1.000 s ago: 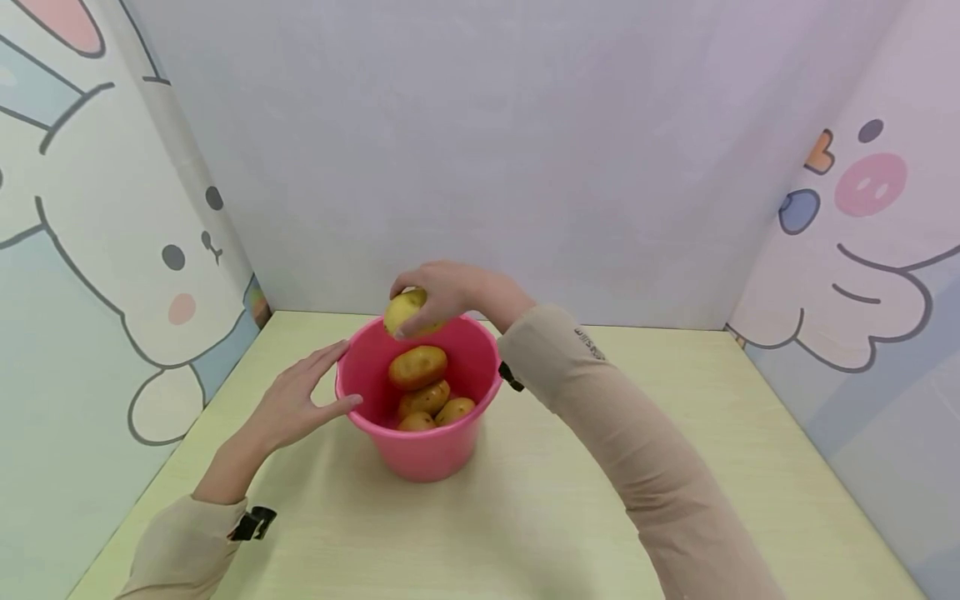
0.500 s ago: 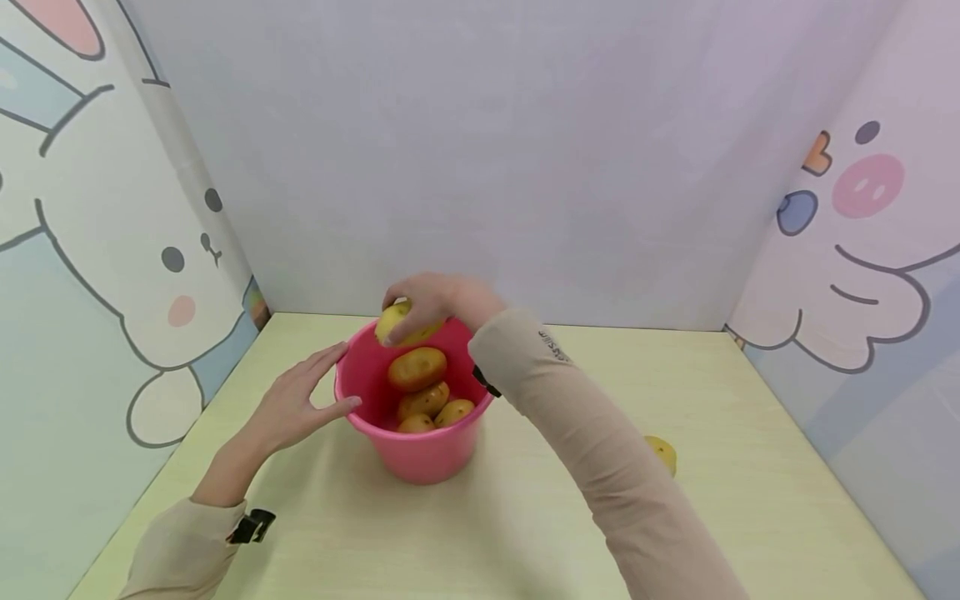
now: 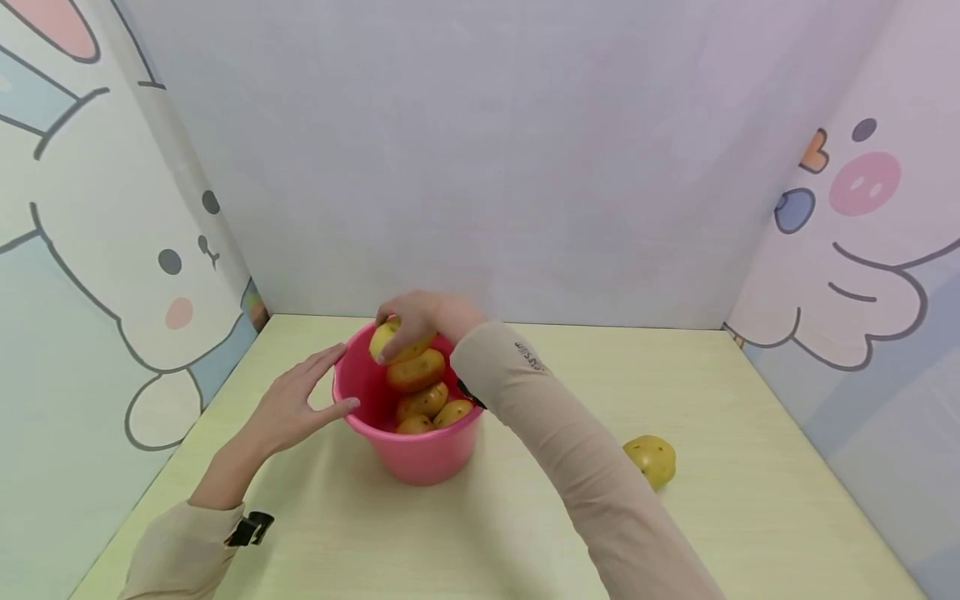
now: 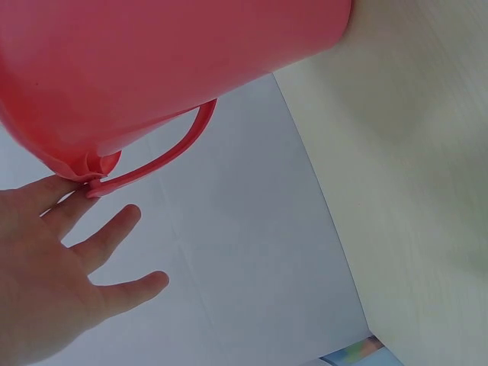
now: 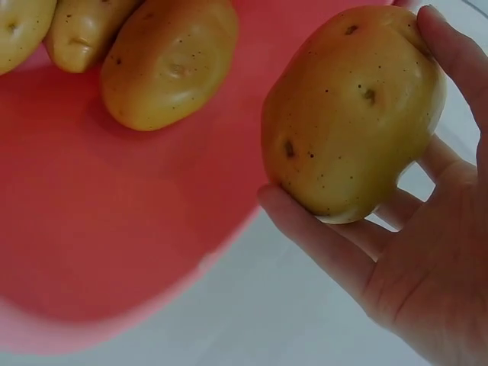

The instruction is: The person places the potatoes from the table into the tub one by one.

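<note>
A pink bucket (image 3: 423, 458) stands on the table with several potatoes (image 3: 416, 371) inside. My right hand (image 3: 431, 315) is over the bucket's far left part and grips another potato (image 5: 351, 114) between thumb and fingers. That held potato is just above the topmost one in the bucket. At the bucket's left side, my left hand (image 3: 296, 404) touches the rim with spread, fairly straight fingers. The left wrist view shows some of its fingers (image 4: 110, 240) standing off the bucket, beside the bucket's handle (image 4: 171, 152).
One more potato (image 3: 651, 461) lies on the pale table (image 3: 750, 433) to the right, partly behind my right sleeve (image 3: 555, 433). A plain grey wall (image 3: 480, 167) rises behind the table. Cartoon-printed panels (image 3: 112, 250) stand at both sides.
My right hand has lowered the held potato leftward and down into the bucket's mouth. The potato on the table has come out from behind my right sleeve. My left hand stays at the rim.
</note>
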Demonstrator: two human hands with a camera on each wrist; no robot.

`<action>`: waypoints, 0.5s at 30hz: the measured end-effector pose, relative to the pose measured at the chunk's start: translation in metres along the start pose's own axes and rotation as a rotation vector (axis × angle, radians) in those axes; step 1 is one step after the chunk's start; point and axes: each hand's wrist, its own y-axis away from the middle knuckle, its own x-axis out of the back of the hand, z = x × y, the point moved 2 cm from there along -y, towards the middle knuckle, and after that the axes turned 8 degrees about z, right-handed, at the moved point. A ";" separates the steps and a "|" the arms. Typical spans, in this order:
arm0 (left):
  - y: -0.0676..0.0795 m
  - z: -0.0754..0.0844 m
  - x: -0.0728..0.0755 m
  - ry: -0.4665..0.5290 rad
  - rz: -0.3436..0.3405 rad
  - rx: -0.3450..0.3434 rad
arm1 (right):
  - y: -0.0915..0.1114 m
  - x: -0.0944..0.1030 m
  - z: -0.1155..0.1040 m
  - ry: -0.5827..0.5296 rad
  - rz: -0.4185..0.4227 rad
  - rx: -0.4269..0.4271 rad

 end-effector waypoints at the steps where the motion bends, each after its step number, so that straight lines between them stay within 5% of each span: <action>1: 0.000 0.000 0.000 -0.001 0.000 0.000 | 0.000 -0.001 0.001 0.001 -0.002 -0.011; 7: 0.000 0.000 0.000 0.002 0.002 -0.008 | 0.000 -0.004 0.005 0.011 0.011 -0.038; 15: 0.000 0.000 0.000 0.007 -0.003 0.007 | 0.001 0.003 0.011 0.035 0.057 0.074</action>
